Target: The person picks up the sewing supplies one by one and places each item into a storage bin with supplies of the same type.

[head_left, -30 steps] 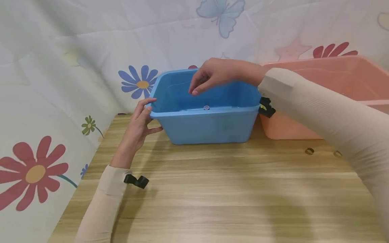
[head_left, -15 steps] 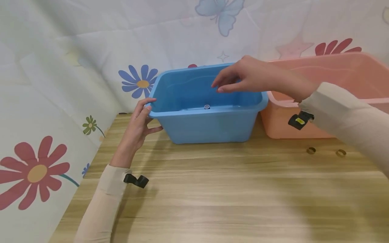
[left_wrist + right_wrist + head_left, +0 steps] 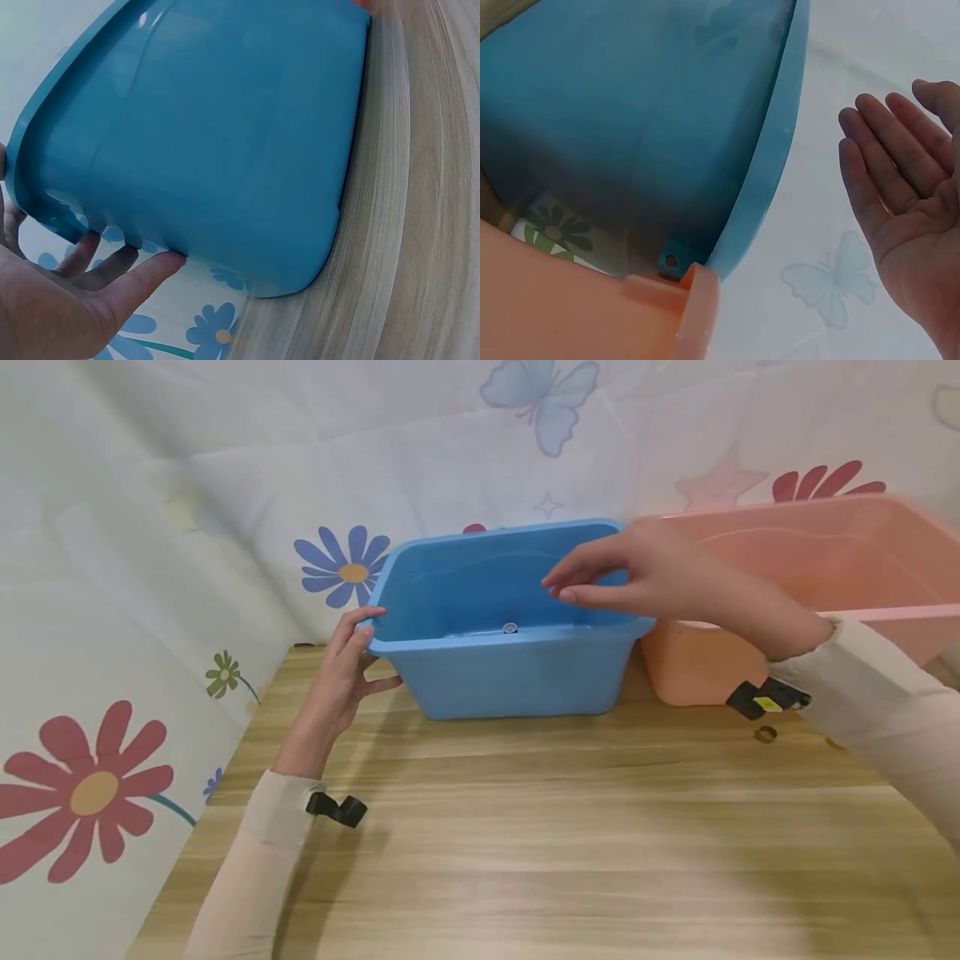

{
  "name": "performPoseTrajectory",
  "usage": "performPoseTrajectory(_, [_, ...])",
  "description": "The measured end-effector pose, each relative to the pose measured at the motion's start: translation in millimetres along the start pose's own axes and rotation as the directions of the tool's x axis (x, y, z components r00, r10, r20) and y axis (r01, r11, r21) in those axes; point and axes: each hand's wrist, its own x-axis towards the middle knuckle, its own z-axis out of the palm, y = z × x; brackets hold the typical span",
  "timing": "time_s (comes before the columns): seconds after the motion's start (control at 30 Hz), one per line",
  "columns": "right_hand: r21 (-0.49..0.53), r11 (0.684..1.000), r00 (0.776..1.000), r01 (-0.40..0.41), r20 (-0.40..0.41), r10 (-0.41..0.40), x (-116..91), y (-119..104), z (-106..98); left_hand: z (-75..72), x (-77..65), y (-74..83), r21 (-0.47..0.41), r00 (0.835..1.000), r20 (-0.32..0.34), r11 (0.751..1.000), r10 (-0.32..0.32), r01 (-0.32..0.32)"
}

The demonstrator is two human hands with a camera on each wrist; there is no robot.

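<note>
A blue plastic tub (image 3: 517, 677) stands on the wooden table. My left hand (image 3: 339, 681) grips its left rim, with fingers over the edge and others against the outer wall; the left wrist view shows fingertips touching the tub's side (image 3: 210, 150). Above the right end of the tub hovers my right hand (image 3: 652, 572), apart from the rim. In the right wrist view its fingers (image 3: 889, 146) are gently bent, with nothing in the palm. Inside the tub, a small round whitish thing (image 3: 510, 627) lies on the floor, too small to identify.
A larger pink tub (image 3: 705, 664) stands close on the right, partly behind my right arm. Two small dark rings lie before it: one ring (image 3: 766, 734) in view, the other ring (image 3: 834, 743) mostly covered by the sleeve. A flower-printed cloth (image 3: 247, 485) hangs behind and left.
My right hand has moved right from over the middle of the blue tub to its right end, its forearm swinging lower. The left hand keeps its hold on the rim.
</note>
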Motion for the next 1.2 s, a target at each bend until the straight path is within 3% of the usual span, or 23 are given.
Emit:
performPoseTrajectory(0.43, [-0.040, 0.999, 0.996, 0.013, -0.093, -0.017, -35.9, -2.8, 8.5, 5.9, 4.8, 1.2, 0.008, 1.000, 0.016, 1.000, -0.003, 0.003])
performPoseTrajectory(0.87, [0.054, 0.984, 0.976, 0.167, -0.148, -0.157, -58.1, -5.9, 31.6, 3.2, 0.6, 0.4, 0.018, 1.000, -0.015, 1.000, -0.022, 0.022])
performPoseTrajectory(1.2, [0.079, 0.990, 0.986, 0.113, -0.132, -0.102, -79.6, -3.7, 47.6, 1.7, -0.7, 0.6, 0.023, 1.000, -0.023, 1.000, -0.015, 0.015])
